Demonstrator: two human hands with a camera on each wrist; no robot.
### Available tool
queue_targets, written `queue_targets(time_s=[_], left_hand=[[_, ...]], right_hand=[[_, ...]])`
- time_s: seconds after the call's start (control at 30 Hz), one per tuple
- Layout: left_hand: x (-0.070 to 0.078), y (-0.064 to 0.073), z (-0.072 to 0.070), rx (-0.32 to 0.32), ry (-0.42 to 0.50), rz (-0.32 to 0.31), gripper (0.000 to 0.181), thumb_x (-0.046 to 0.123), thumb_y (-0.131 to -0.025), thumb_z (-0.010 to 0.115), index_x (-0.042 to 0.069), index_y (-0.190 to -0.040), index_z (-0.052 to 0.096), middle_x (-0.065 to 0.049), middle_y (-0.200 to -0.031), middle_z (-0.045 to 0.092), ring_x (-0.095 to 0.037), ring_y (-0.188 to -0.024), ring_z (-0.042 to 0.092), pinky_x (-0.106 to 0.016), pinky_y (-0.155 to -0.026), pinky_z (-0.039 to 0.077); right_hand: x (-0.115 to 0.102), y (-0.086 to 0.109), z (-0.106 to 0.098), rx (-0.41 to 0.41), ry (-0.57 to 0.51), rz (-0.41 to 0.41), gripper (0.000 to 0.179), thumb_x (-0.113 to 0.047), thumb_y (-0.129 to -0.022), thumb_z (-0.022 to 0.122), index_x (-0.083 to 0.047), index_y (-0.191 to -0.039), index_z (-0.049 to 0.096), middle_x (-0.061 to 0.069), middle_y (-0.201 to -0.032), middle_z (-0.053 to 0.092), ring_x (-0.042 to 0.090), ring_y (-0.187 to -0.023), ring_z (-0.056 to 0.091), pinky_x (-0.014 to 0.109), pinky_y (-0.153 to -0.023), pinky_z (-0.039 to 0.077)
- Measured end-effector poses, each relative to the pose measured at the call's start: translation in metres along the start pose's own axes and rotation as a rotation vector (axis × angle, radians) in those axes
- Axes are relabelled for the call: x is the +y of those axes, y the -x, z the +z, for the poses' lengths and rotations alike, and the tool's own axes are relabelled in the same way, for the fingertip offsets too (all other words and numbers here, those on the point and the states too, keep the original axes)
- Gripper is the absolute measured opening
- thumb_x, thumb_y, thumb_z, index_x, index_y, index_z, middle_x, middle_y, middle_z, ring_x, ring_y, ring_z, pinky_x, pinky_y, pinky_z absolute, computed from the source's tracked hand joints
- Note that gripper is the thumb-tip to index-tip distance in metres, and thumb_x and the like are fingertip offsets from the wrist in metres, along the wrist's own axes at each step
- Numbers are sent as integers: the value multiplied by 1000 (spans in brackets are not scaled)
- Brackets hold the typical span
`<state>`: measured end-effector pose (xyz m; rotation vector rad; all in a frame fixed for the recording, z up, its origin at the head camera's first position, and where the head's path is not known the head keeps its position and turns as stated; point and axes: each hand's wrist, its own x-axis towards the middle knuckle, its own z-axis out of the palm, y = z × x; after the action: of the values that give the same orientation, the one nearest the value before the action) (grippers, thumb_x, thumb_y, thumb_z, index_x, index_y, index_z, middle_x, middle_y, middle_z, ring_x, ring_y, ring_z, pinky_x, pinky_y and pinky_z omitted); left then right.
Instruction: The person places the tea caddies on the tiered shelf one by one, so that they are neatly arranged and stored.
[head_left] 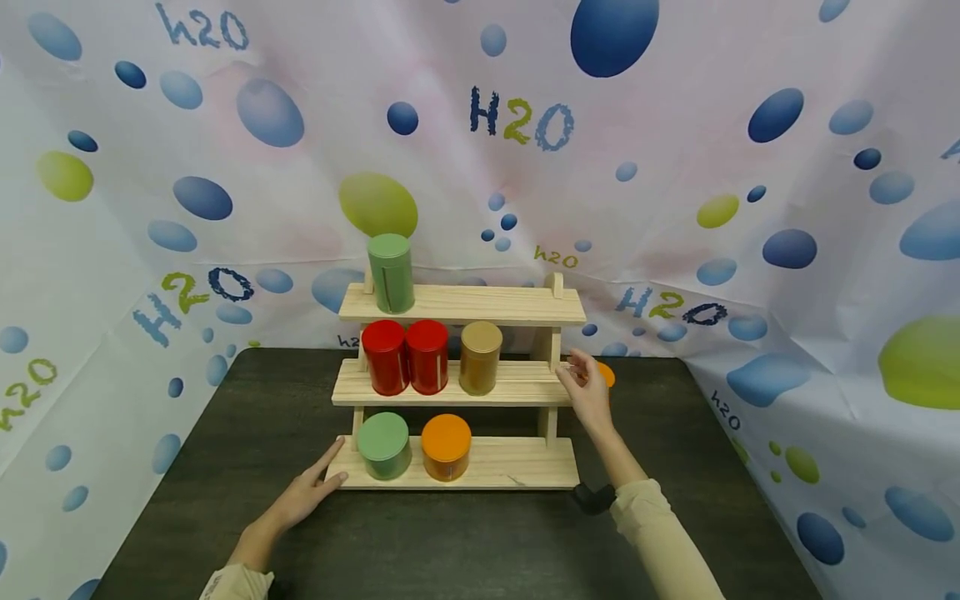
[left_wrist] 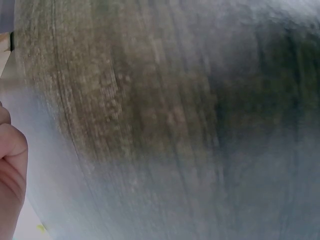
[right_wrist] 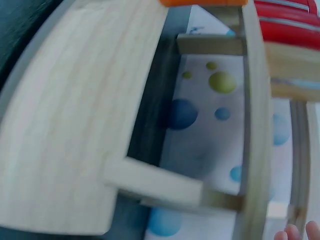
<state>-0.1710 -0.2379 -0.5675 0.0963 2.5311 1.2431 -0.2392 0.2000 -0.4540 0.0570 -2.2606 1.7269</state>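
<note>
My left hand (head_left: 300, 496) touches the left end of a three-tier wooden shelf (head_left: 517, 462) at its lowest board, index finger and thumb stretched out. Beside the right end of the middle board is my right hand (head_left: 588, 392), fingers loosely bent, with nothing seen between them. Behind that hand an orange round thing (head_left: 607, 375) shows in part. On the shelf stand a tall green canister (head_left: 392, 275) on top, two red canisters (head_left: 386, 358) and a gold canister (head_left: 480, 358) in the middle, and a short green canister (head_left: 384, 450) and a short orange canister (head_left: 446, 450) below.
The shelf stands on a dark table (head_left: 390, 550). A white backdrop (head_left: 465, 192) with blue and green spots hangs behind and at both sides. A black strap (head_left: 594, 498) circles my right wrist.
</note>
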Motion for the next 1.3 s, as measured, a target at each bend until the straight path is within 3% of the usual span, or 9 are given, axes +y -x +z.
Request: queue_targets(time_s=[0.23, 0.47, 0.7, 0.93, 1.3], left_hand=[[0, -1, -2, 3, 0, 7, 70, 35, -92, 52, 14, -148, 15, -27, -146, 19, -26, -90, 61, -49, -81, 43], [1, 0, -2, 2, -15, 0, 70, 36, -92, 51, 14, -148, 14, -27, -146, 19, -27, -92, 61, -52, -83, 41], [1, 1, 0, -4, 3, -10, 70, 36, -92, 52, 14, -148, 14, -27, -146, 19, -25, -90, 61, -52, -83, 41], [0, 1, -1, 1, 3, 3, 69, 36, -93, 51, 14, -148, 15, -24, -147, 16, -32, -100, 58, -55, -87, 37], [-2, 0, 0, 4, 20, 11, 69, 34, -93, 52, 13, -147, 16, -25, -147, 18, -25, -91, 60, -52, -84, 40]], right_hand=[[40, 1, -18, 182, 95, 5, 42, -14, -88, 60, 4, -124, 47, 21, -115, 47, 32, -105, 46, 45, -92, 36], [67, 1, -31, 288, 127, 96, 50, -15, -87, 62, 2, -130, 40, 20, -119, 39, 32, -106, 40, 43, -89, 34], [89, -1, -39, 246, 206, 209, 66, -22, -85, 64, 3, -135, 30, 25, -122, 34, 38, -110, 36, 49, -92, 31], [101, -9, -38, 197, 260, 237, 73, -24, -84, 65, 3, -138, 24, 26, -118, 34, 37, -102, 36, 48, -86, 33], [105, -17, -32, 179, 216, 289, 75, -21, -83, 66, 2, -139, 23, 29, -127, 30, 41, -116, 34, 50, -99, 28]])
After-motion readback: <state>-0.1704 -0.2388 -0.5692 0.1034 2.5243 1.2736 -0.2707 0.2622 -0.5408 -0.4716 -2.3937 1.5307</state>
